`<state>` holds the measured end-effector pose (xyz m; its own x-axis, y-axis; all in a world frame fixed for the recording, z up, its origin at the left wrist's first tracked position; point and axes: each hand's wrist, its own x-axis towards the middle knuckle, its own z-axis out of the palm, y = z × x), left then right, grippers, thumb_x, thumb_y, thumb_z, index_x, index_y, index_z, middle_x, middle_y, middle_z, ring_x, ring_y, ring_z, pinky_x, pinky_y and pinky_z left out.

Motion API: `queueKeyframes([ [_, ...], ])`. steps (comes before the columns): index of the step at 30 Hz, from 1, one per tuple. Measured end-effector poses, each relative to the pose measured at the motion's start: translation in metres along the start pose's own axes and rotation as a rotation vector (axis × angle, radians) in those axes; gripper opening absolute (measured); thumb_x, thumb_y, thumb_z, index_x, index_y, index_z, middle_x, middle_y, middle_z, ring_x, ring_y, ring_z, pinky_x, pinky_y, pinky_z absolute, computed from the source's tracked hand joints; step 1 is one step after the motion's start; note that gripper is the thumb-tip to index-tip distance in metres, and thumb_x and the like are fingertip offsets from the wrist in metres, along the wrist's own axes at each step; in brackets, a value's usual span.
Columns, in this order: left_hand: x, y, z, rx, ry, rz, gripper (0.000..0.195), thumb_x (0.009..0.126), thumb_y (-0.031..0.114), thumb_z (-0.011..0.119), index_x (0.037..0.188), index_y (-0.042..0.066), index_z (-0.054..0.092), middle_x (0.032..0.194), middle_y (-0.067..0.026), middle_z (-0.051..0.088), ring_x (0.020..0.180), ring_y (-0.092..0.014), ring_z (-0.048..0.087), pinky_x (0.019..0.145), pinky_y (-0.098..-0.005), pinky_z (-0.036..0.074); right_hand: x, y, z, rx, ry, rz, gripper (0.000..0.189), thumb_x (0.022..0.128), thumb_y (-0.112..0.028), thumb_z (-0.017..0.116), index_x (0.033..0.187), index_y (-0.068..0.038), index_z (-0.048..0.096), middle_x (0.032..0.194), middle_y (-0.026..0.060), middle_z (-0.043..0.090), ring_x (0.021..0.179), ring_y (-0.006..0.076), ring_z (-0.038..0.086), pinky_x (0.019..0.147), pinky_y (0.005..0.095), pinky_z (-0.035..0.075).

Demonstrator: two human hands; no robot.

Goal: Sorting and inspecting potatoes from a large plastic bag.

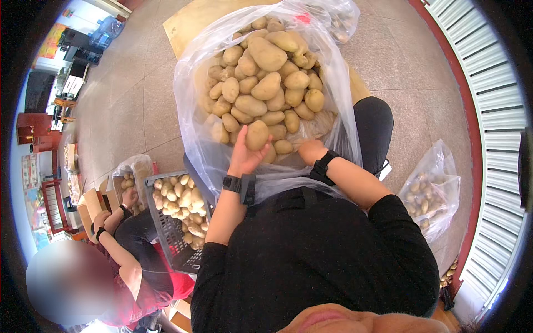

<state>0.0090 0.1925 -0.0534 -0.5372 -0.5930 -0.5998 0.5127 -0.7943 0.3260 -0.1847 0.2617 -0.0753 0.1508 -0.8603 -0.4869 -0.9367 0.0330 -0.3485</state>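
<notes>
A large clear plastic bag (187, 91) stands wide open between my knees, filled with a heap of potatoes (252, 106). My left hand (245, 154) holds one potato (257, 135) above the near part of the heap, cupped in the fingers. Down inside the bag's near right side is my right hand (312, 152), beside a brownish sheet-like piece of material (318, 127). Its fingers are largely hidden, so whether they grip anything does not show. A dark strap device sits on each wrist.
To the left stands a dark plastic crate (156, 233) with potatoes. Beyond it a seated co-worker (137, 249) reaches into another lined container of potatoes. A clear bag of potatoes (429, 195) lies on the floor at the right, near a white radiator (495, 125). Cardboard (183, 25) lies under the large bag.
</notes>
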Motion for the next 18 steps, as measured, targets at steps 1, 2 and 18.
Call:
queueKeyframes([
  [1,0.000,0.000,-0.001,0.001,0.000,-0.001,0.044,0.086,0.042,0.048,0.112,0.007,0.048,0.104,-0.0095,0.054,0.093,-0.026,0.054,0.069,-0.0311,0.049,-0.003,0.001,0.001,0.028,-0.054,-0.036,0.019,0.070,-0.010,0.055,0.086,-0.002,0.063,0.086,0.0184,0.062,0.083,0.0322,0.061,0.069,0.0413,0.049],
  [2,0.000,0.000,-0.002,-0.009,0.010,-0.006,0.043,0.086,0.042,0.048,0.111,0.007,0.050,0.103,-0.0088,0.055,0.092,-0.025,0.055,0.067,-0.0314,0.050,0.001,0.002,0.008,0.029,-0.054,-0.036,0.019,0.070,-0.010,0.055,0.086,-0.002,0.063,0.086,0.0184,0.062,0.083,0.0322,0.061,0.069,0.0413,0.049],
  [18,-0.003,-0.001,0.001,0.015,0.013,-0.025,0.044,0.088,0.041,0.045,0.114,0.005,0.046,0.107,-0.0116,0.053,0.096,-0.027,0.054,0.069,-0.0313,0.048,0.023,0.010,0.067,-0.136,-0.200,-0.040,0.039,0.077,-0.015,0.048,0.115,-0.007,0.049,0.103,0.0194,0.056,0.093,0.0327,0.058,0.075,0.0416,0.048],
])
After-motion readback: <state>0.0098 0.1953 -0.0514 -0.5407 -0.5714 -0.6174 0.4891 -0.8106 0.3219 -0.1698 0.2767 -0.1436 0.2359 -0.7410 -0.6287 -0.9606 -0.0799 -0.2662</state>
